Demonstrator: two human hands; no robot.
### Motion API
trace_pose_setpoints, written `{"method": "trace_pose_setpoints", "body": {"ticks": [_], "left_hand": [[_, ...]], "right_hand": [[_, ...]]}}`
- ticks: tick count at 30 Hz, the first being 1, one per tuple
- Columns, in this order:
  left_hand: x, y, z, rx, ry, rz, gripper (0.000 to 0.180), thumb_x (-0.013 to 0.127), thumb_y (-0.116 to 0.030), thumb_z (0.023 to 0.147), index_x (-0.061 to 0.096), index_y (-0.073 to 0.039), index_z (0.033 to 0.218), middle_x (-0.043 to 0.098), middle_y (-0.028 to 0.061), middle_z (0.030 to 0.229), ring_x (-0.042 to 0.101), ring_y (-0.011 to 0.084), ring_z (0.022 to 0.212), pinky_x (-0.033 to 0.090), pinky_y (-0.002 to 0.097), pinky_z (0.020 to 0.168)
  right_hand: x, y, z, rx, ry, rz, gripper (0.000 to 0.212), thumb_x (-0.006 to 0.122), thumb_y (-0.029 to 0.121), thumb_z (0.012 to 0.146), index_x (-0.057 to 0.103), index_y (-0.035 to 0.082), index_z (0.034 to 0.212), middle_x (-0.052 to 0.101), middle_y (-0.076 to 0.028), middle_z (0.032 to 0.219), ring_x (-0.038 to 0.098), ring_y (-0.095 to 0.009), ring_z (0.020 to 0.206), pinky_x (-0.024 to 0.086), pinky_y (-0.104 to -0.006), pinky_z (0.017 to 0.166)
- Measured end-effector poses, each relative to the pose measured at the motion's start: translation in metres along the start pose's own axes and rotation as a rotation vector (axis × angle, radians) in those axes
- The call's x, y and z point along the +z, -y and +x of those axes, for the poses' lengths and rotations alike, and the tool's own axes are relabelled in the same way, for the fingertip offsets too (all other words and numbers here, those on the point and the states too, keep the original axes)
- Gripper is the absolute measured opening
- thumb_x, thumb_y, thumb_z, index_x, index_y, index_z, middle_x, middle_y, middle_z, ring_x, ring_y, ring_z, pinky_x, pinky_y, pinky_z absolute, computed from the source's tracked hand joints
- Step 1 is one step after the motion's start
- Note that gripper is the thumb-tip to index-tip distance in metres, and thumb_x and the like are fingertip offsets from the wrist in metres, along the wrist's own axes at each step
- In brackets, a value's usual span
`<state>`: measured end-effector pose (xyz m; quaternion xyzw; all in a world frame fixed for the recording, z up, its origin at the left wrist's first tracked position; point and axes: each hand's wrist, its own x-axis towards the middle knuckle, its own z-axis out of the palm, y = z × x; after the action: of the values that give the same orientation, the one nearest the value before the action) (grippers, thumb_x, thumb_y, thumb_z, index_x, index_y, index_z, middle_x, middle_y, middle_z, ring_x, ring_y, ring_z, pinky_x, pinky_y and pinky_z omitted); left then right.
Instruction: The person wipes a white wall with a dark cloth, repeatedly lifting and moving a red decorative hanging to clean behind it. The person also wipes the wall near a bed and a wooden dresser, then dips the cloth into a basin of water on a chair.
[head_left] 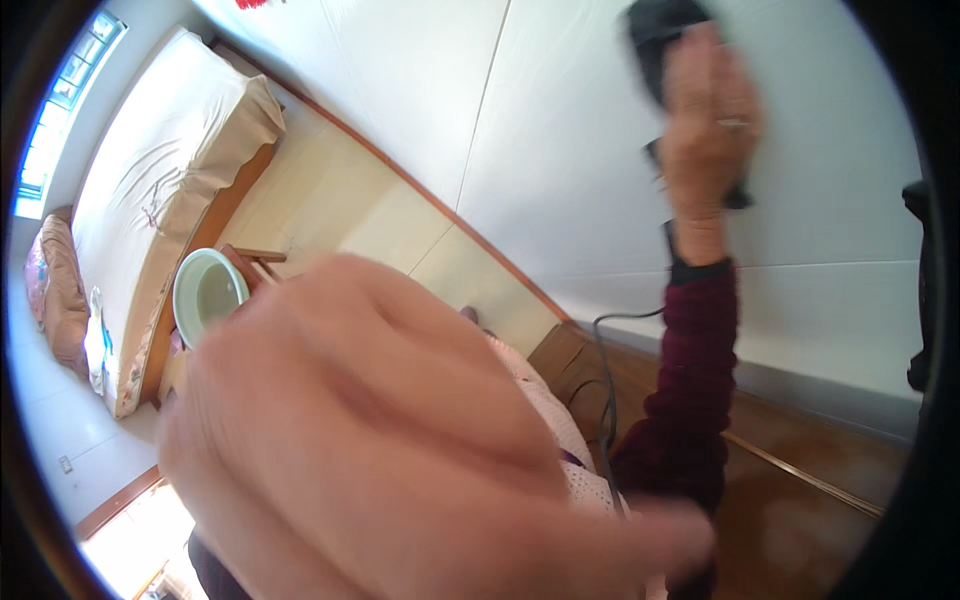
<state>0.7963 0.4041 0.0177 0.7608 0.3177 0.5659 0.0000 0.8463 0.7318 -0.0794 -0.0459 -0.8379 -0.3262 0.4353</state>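
My left hand fills the lower middle, very close and smeared by motion. Its fingers are hard to read, and I see nothing held in it. Farther off at the upper right, my right hand lies over a soft-looking black object in front of the white wall. Its fingers lie together over the object, whose kind I cannot make out. A ring is on one finger. Black pieces show beside the palm and wrist, above a maroon sleeve. A dark cable runs down from near that wrist.
A pale green basin stands by a wooden stool. Behind it is a bed with a cream sheet, below a window. Brown skirting edges the tiled floor. Brown wooden furniture occupies the lower right.
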Motion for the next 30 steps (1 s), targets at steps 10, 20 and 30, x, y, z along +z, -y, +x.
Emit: {"method": "trace_pose_setpoints", "body": {"ticks": [10, 20, 30], "left_hand": [[0.008, -0.018, -0.116, -1.111, -0.436, 0.143, 0.024, 0.057, -0.004, 0.094, 0.070, -0.002, 0.114, 0.071, 0.0098, 0.105, 0.067, 0.0129, 0.083, 0.053, 0.0259, 0.069], [0.046, -0.034, -0.262, -1.483, -1.035, 0.158, 0.021, 0.055, -0.013, 0.099, 0.068, -0.001, 0.112, 0.071, 0.0026, 0.101, 0.065, 0.0085, 0.078, 0.051, 0.0234, 0.069], [0.056, -0.032, -0.291, -1.526, -1.125, 0.165, 0.020, 0.055, -0.014, 0.100, 0.068, -0.004, 0.111, 0.071, 0.0006, 0.101, 0.064, 0.0065, 0.079, 0.050, 0.0215, 0.069]], "right_hand": [[0.058, 0.124, -0.146, -0.415, 0.511, 0.457, 0.043, 0.056, 0.006, 0.087, 0.057, 0.004, 0.130, 0.053, -0.005, 0.138, 0.048, -0.021, 0.130, 0.040, -0.0382, 0.108], [0.042, 0.060, 0.022, -0.006, -0.019, -0.030, 0.041, 0.058, 0.000, 0.090, 0.063, 0.018, 0.127, 0.055, 0.003, 0.139, 0.049, -0.020, 0.128, 0.032, -0.0353, 0.101], [0.098, 0.147, -0.012, -0.341, 0.163, 0.119, 0.041, 0.058, 0.008, 0.092, 0.059, 0.014, 0.133, 0.047, 0.005, 0.147, 0.046, -0.018, 0.132, 0.039, -0.0341, 0.104]]}}
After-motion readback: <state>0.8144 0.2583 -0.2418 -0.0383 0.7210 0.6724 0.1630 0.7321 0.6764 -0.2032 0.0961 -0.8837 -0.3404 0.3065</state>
